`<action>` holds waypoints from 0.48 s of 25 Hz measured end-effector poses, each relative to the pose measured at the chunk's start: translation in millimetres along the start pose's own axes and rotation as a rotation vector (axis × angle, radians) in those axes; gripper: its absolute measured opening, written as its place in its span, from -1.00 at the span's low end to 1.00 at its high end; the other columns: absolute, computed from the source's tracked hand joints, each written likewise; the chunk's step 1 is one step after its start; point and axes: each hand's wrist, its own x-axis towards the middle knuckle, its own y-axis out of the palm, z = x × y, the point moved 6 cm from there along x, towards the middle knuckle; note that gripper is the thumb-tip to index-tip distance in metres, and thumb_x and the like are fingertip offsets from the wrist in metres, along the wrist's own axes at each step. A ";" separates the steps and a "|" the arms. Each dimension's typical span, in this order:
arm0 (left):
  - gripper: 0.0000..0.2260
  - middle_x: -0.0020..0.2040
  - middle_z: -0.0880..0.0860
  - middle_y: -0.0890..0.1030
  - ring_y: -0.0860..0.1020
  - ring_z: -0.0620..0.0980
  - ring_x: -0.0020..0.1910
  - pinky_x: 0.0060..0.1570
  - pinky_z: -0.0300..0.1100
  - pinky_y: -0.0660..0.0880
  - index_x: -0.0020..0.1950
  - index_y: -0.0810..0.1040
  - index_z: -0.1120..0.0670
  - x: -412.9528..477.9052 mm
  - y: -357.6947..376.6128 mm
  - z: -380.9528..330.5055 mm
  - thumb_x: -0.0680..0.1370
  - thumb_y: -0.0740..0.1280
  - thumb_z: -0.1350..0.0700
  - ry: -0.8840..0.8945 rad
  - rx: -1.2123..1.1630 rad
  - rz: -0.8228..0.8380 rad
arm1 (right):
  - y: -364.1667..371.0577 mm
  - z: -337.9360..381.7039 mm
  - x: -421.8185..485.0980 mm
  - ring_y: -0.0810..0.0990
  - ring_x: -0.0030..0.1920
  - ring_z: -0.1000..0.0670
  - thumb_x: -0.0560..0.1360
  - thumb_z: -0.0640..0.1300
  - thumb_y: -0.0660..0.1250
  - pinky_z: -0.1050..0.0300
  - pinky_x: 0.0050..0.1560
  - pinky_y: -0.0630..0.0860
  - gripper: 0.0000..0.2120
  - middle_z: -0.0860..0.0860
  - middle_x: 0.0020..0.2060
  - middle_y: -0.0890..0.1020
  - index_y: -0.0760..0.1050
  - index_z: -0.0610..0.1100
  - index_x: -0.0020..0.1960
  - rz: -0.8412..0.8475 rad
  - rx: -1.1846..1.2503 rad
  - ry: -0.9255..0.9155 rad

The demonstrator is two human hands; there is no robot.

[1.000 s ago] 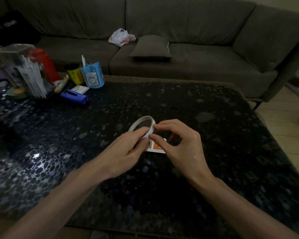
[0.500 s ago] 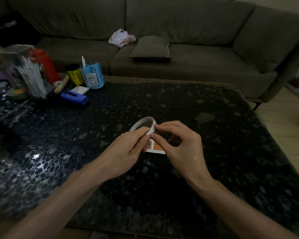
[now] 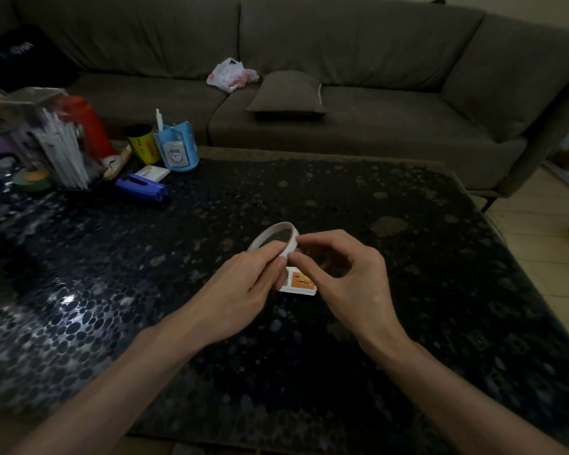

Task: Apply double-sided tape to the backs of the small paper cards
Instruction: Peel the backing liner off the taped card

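Left hand (image 3: 243,284) grips the tape roll (image 3: 292,244), tilted, just beyond the card stack (image 3: 301,280); right hand (image 3: 349,280) pinches thumb and forefinger at the roll's rim nearest the stack, probably picking for the tape end; no free end visible. Card stack lies flat on the table (image 3: 375,198), printed side up, under the fingertips; right hand is nearer, so the pull should run down toward the stack; top card likely needs flipping first.

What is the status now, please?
Left hand grips white ring-shaped tape roll. Right hand pinches at its rim. Small paper cards, orange print up, lie below. Nothing blocking.
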 end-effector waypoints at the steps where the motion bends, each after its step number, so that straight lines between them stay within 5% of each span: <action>1: -0.75 -0.23 -0.09 0.52 0.51 -0.02 -0.24 -0.25 -0.28 0.39 0.03 0.52 0.05 -0.1 -0.1 0.4 0.75 0.10 0.02 0.000 0.003 0.000 | 0.1 -0.3 0.2 0.66 0.04 0.19 0.52 -0.04 0.53 0.37 -0.01 0.55 -0.76 0.21 0.01 0.67 0.66 0.03 0.18 0.005 0.001 0.003; 8: -0.74 -0.22 -0.09 0.53 0.51 -0.04 -0.23 -0.25 -0.32 0.38 0.04 0.53 0.08 -2.0 0.0 1.1 0.75 0.10 0.04 -0.002 0.024 0.009 | -0.1 -2.7 6.8 0.66 0.01 0.17 0.48 -0.06 0.56 0.34 -0.03 0.57 -0.77 0.16 -0.02 0.65 0.59 0.10 0.07 0.076 0.096 0.081; 12: -0.76 -0.23 -0.05 0.53 0.52 0.00 -0.24 -0.26 -0.23 0.41 0.01 0.52 0.05 -1.2 -1.6 -1.3 0.75 0.11 0.04 -0.015 -0.001 -0.001 | -0.5 -1.2 4.8 0.65 0.08 0.18 0.49 -0.04 0.54 0.30 0.00 0.59 -0.66 0.18 0.09 0.63 0.61 0.07 0.24 0.062 0.064 0.045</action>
